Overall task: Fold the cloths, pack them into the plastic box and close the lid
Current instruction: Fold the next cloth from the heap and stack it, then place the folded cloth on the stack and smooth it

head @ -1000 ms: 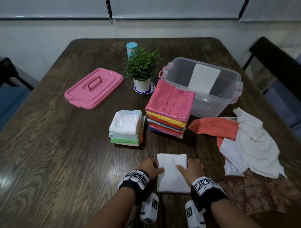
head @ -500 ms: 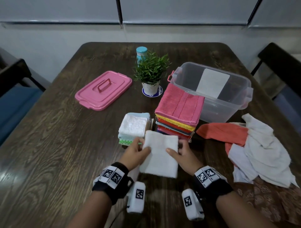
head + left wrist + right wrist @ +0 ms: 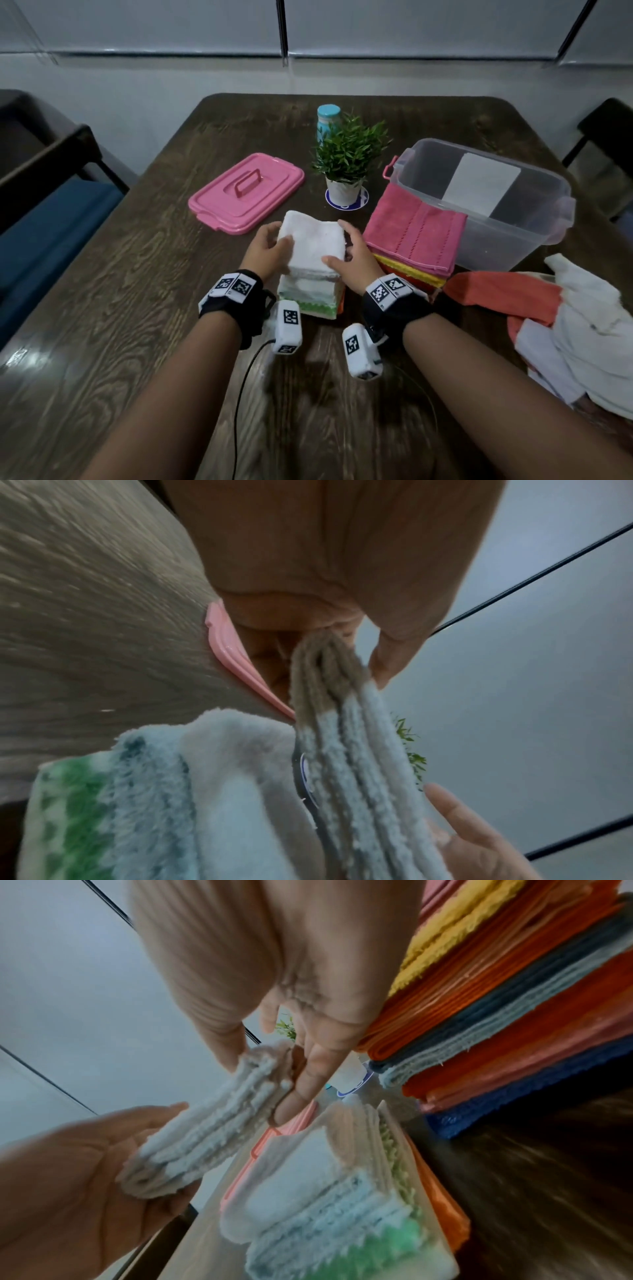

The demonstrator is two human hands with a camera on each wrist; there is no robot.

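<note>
Spreading under both forearms, the dark wood-grain table (image 3: 102,342) carries everything. Beyond the right hand (image 3: 356,263) and off to its right stands the clear plastic box (image 3: 513,246), open, holding what looks like one pale folded piece. Further right of that hand lies the loose heap of unfolded white and orange cloths (image 3: 565,329). Beyond the left hand (image 3: 267,251) rests the flat pink plastic lid (image 3: 219,205). Just beside the right hand's knuckles sits the taller stack of folded coloured cloths (image 3: 416,236), pink on top. Directly beneath both hands is the shorter stack of pale folded cloths (image 3: 308,294), green-edged at its base. Smallest is the folded white terry cloth (image 3: 313,245), pinched at its left and right edges, thumbs on top and fingers below, both hands clamped on it. It hovers just above the shorter stack, long axis running away from the person, each hand equally near; the wrist views show a gap beneath, so I judge lowering it straight down is what remains.
</note>
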